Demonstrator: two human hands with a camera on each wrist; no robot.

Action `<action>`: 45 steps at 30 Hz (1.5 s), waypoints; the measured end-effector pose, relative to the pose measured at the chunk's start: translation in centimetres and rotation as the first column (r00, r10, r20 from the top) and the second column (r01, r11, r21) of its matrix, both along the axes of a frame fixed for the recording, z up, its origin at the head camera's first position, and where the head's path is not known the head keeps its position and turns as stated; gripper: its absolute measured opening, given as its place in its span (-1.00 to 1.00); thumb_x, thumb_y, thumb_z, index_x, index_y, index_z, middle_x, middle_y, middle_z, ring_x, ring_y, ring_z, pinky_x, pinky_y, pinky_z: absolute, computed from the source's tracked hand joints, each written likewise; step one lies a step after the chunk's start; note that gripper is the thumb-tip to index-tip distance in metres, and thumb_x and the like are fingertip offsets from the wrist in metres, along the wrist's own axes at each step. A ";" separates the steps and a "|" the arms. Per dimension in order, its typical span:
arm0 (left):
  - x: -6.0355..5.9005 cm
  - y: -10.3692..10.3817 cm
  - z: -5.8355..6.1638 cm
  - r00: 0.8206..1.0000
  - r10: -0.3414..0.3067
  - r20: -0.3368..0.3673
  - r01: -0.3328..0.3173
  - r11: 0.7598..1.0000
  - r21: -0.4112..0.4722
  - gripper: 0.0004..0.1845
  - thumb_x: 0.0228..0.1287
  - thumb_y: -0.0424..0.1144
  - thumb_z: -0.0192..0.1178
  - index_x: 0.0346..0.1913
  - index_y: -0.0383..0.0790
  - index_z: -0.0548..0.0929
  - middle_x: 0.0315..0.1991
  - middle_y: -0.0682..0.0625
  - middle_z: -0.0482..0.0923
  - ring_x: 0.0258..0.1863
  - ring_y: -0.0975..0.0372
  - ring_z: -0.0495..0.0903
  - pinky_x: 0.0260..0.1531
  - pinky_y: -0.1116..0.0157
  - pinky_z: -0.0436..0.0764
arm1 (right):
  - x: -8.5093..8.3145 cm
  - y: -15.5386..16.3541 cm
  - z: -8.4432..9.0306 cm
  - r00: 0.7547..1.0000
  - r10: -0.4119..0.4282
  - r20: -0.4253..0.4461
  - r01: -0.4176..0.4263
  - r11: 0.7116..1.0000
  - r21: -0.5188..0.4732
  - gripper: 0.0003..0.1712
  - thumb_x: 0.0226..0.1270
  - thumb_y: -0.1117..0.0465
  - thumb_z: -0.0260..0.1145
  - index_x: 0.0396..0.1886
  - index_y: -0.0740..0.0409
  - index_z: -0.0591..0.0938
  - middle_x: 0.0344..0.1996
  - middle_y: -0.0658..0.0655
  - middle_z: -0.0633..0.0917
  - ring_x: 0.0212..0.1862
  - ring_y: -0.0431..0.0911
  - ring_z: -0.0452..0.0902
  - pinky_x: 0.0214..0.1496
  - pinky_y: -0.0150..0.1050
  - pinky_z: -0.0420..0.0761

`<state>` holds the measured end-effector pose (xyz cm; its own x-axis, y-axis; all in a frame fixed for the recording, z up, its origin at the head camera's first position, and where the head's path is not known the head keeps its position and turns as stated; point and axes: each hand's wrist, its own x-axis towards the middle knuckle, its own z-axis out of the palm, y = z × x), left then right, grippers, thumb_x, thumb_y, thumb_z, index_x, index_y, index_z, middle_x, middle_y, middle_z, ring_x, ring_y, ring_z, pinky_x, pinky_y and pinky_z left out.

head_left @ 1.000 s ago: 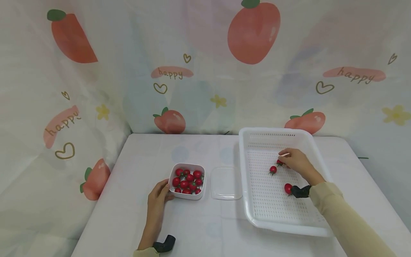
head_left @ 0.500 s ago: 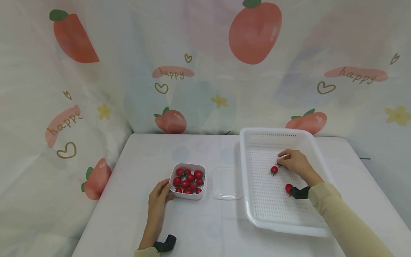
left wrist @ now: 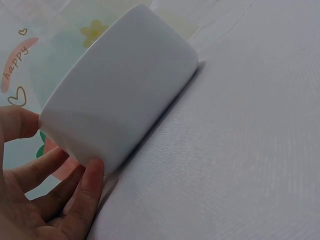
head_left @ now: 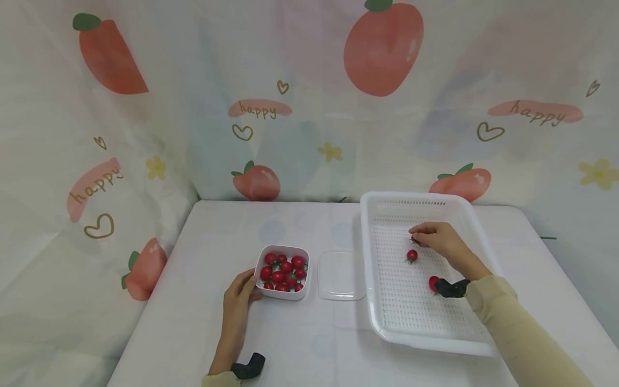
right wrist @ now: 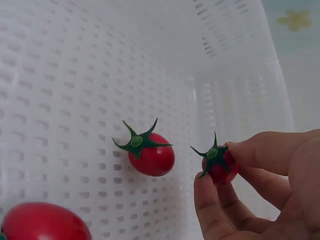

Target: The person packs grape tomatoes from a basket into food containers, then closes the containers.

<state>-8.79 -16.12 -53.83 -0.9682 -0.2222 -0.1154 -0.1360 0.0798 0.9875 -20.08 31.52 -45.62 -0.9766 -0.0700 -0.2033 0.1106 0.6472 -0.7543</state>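
Right hand pinches a cherry tomato over the white tray, right of frame.
Two more tomatoes lie in the tray. Left hand, lower centre, curls round the tomato-filled bowl on the worktop, a clear lid beside.

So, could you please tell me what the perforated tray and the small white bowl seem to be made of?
The perforated tray looks like moulded white plastic, glossy: even rows of slots, rounded rim. The small white bowl has a smooth matte wall; plastic or ceramic, I cannot tell. The lid beside it looks like translucent plastic.
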 end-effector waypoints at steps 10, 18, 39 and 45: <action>0.2 -0.1 0.3 1.000 -0.019 0.014 0.018 1.000 0.018 -0.57 0.64 -0.01 0.06 0.39 -0.10 0.56 0.36 -0.09 0.56 -0.05 0.31 0.66 0.04 0.49 0.71 | 0.4 -1.3 1.0 0.997 0.071 -0.044 -0.077 0.982 -0.171 -0.51 0.58 0.19 0.22 0.30 0.48 0.55 0.14 0.33 0.66 -0.07 -0.32 0.66 0.03 -0.55 0.65; 0.2 -0.1 -0.1 0.999 -0.019 0.027 0.018 1.000 0.011 -0.59 0.63 0.01 0.07 0.36 -0.05 0.57 0.32 -0.03 0.59 -0.05 0.23 0.68 0.02 0.49 0.71 | 0.4 -2.9 2.4 0.991 0.132 -0.019 -0.133 0.980 -0.146 -0.43 0.50 0.25 0.31 0.40 0.40 0.48 0.24 0.40 0.62 0.05 -0.16 0.61 0.06 -0.45 0.63; 0.1 0.0 0.0 1.000 -0.012 -0.007 0.012 1.000 0.021 -0.59 0.63 -0.03 0.07 0.35 -0.12 0.58 0.33 -0.09 0.59 -0.04 0.28 0.67 0.00 0.47 0.73 | 0.8 -8.3 5.3 0.989 0.119 -0.087 -0.134 0.971 -0.198 -0.55 0.49 0.12 0.38 0.24 0.25 0.63 0.13 0.25 0.70 0.03 -0.17 0.64 0.13 -0.42 0.61; 0.1 -0.2 0.0 1.000 -0.014 -0.012 0.014 1.000 0.017 -0.58 0.64 -0.03 0.07 0.36 -0.13 0.58 0.34 -0.11 0.58 -0.04 0.28 0.67 0.00 0.47 0.73 | 0.7 -9.9 5.8 0.992 0.099 -0.083 -0.115 0.966 -0.231 -0.58 0.45 0.13 0.42 0.20 0.22 0.66 0.07 0.20 0.75 0.02 -0.22 0.65 0.34 -0.11 0.56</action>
<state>-8.74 -16.27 -53.85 -0.9725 -0.2069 -0.1070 -0.1228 0.0648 0.9903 -19.34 21.64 -39.85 -0.9720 -0.2124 -0.1001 -0.0081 0.4562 -0.8898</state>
